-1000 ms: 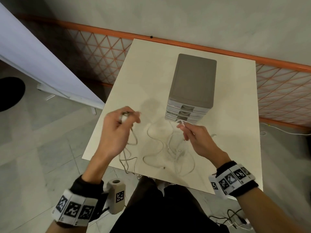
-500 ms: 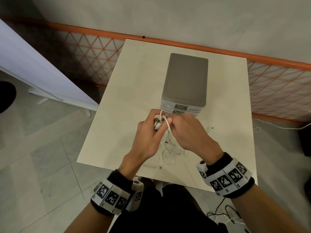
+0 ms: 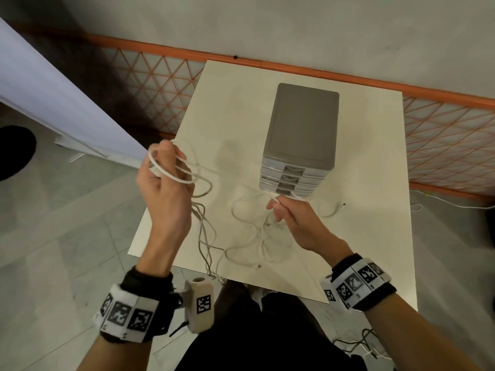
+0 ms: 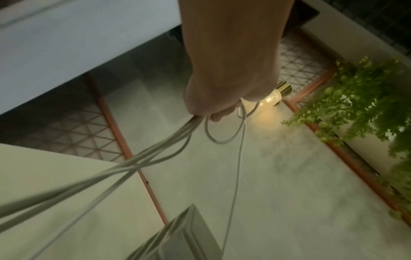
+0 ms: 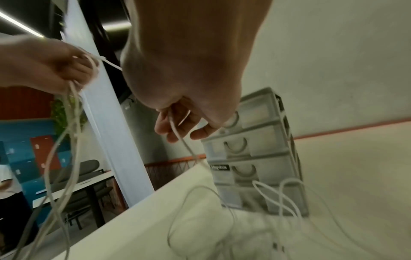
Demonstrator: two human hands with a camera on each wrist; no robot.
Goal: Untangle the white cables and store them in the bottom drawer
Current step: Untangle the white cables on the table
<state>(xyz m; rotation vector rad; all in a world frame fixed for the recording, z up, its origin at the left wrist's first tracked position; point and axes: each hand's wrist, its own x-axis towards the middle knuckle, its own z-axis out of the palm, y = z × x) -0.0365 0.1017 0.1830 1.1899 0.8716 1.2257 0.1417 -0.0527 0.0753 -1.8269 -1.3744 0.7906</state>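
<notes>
Thin white cables (image 3: 241, 236) lie tangled on the cream table (image 3: 375, 236) in front of a grey drawer unit (image 3: 302, 129) with all drawers closed. My left hand (image 3: 163, 167) is raised over the table's left edge and grips several cable loops (image 4: 155, 158), which hang down past the edge. My right hand (image 3: 281, 210) is low in front of the bottom drawer (image 3: 286, 192) and pinches one strand (image 5: 180, 139). A taut length of cable (image 3: 227, 176) runs between both hands. One loose plug end (image 3: 343, 204) lies right of my right hand.
An orange-railed mesh fence (image 3: 150, 84) runs behind the table. A white panel (image 3: 53, 108) leans at the left. More cables (image 3: 361, 346) lie on the floor by my right leg. A green plant (image 4: 367, 98) and a lamp (image 4: 278, 95) show in the left wrist view.
My hands were together in front of the drawers half a second ago. They have drawn apart: the left went up and left with the loops, and the strand now stretches between them.
</notes>
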